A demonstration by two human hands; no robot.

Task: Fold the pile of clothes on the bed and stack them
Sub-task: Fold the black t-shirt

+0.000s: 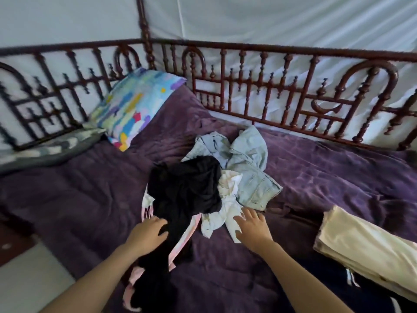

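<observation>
Head view: left hand (150,231) lies on the black garment (185,188), fingers bent over its edge; a firm grip cannot be confirmed. The garment's long axis runs from the pile (225,172), in the middle of the bed (90,199), toward the person, under the nearer left hand. Right hand (252,227) rests with fingers spread flat on the white garment (228,199). Folded cream cloth (361,242) lies well right.
</observation>
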